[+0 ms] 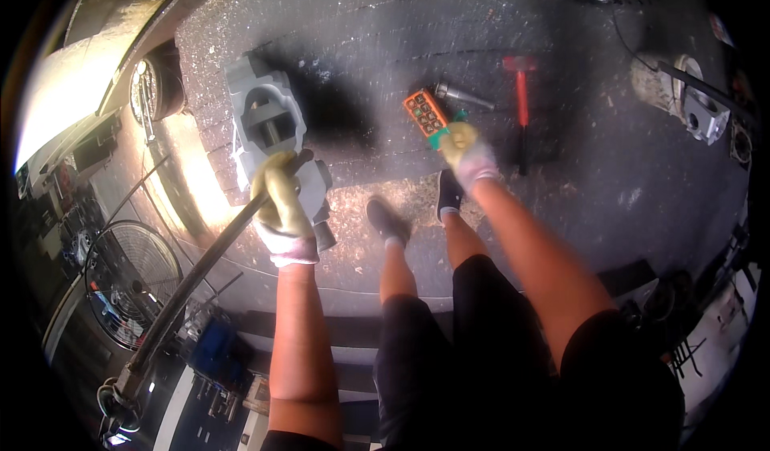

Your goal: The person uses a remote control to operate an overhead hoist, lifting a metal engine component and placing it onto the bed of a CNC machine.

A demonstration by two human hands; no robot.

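Observation:
Both my hands wear pale yellow work gloves with whitish cuffs. My left hand (281, 198) is closed around a long dark sling (212, 254), which runs from the lower left, where it meets a metal fitting (120, 403). Just beneath that hand is a large grey metal casting (271, 102) with a wide opening; the glove hides where the sling meets it. My right hand (465, 146), slightly blurred, grips an orange remote control (425, 112) with rows of dark buttons and green at its lower end.
On the dark floor by the remote lie a metal tool (465, 96) and a red-headed hammer (521, 90). A round fan (132, 282) stands at left, near a bright machine panel (68, 90). Another metal part (704, 118) is at far right. My feet (389, 218) are between the hands.

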